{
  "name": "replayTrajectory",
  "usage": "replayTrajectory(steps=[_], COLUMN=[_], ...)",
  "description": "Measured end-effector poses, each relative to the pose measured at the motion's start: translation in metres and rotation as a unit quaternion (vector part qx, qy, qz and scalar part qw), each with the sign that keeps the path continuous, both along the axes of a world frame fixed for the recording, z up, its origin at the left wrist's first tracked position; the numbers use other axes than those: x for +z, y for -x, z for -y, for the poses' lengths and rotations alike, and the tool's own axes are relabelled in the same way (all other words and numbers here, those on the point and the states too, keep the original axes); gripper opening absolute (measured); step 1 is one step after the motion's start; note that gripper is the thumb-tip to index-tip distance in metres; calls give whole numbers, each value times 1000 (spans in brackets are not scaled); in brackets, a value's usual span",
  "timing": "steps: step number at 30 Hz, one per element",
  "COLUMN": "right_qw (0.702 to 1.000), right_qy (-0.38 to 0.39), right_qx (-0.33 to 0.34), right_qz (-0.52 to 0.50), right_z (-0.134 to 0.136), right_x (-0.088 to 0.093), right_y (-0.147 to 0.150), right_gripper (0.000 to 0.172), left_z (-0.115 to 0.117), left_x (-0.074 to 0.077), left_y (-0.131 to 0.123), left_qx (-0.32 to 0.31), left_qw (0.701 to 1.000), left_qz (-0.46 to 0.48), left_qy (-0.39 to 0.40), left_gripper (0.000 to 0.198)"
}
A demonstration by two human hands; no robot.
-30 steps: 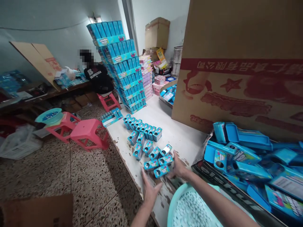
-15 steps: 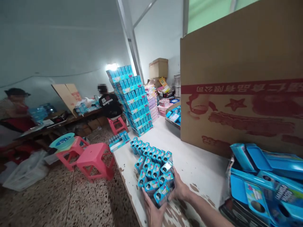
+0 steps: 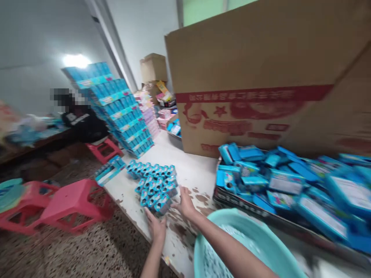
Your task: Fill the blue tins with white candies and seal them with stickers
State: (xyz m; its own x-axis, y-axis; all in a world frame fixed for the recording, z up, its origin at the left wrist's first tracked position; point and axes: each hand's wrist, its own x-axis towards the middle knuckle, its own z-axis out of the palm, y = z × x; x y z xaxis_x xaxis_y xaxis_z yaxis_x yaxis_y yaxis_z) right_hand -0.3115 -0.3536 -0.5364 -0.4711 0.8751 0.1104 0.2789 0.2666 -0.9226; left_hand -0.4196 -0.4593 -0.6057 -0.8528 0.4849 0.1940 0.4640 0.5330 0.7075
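Note:
A cluster of small blue boxes [image 3: 155, 185], each with a round dark hole on top, stands upright in uneven rows on the white worn table [image 3: 191, 173]. My left hand [image 3: 157, 227] is at the near end of the cluster, fingers spread, holding nothing. At the right side of the near boxes is my right hand [image 3: 185, 202], its thumb and fingers apart. Its fingertips lie close to the boxes; whether they touch is hard to tell in the blur. A turquoise basin [image 3: 249, 224] with small pale pieces inside stands under my right forearm.
A carton tray [image 3: 246, 206] heaped with blue boxes lies right, before a large cardboard box [image 3: 232, 65]. Stacked blue display trays [image 3: 124, 116] rise at the table's far end, near a small blue tray [image 3: 110, 170]. Pink stools [image 3: 72, 204] and a seated person [image 3: 84, 123] are left.
My view has swung right, bringing the turquoise basin and more of the carton tray into sight. My hands, which were around the near boxes, have loosened and drawn slightly away.

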Motion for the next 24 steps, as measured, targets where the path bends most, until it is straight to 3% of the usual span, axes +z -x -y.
replayTrajectory(steps=[3, 7, 10, 12, 14, 16, 19, 22, 24], right_qw=[980, 897, 829, 814, 811, 814, 834, 848, 861], right_qy=[-189, -389, -385, -312, -241, -196, -197, -213, -141], right_qx=[-12, -204, -350, -367, -333, -327, -387, -463, -489], right_qz=[-68, 50, 205, 326, 416, 439, 340, 144, 13], right_z=[7, -12, -34, -42, -44, -43, -31, 4, 41], right_x=[40, 81, 88, 82, 75, 72, 85, 100, 98], right_y=[-77, -213, -303, -342, -364, -371, -368, -353, -339], right_gripper=[66, 42, 44, 54, 52, 46, 42, 42, 43], left_z=[35, 82, 93, 88, 77, 64, 40, 3, -26], left_x=[6, 3, 15, 34, 56, 75, 88, 85, 77], left_y=[-12, -33, -49, -59, -71, -85, -113, -152, -181], left_qx=[-52, -112, -136, -163, -202, -257, -377, -544, -612], left_qw=[999, 986, 975, 974, 971, 961, 926, 831, 761], left_qz=[17, 124, 174, 159, 127, 84, 15, -64, -123], left_qy=[-6, -1, -16, -20, -37, -49, -10, 95, 178], left_gripper=[91, 86, 84, 74, 61, 47, 35, 33, 36])
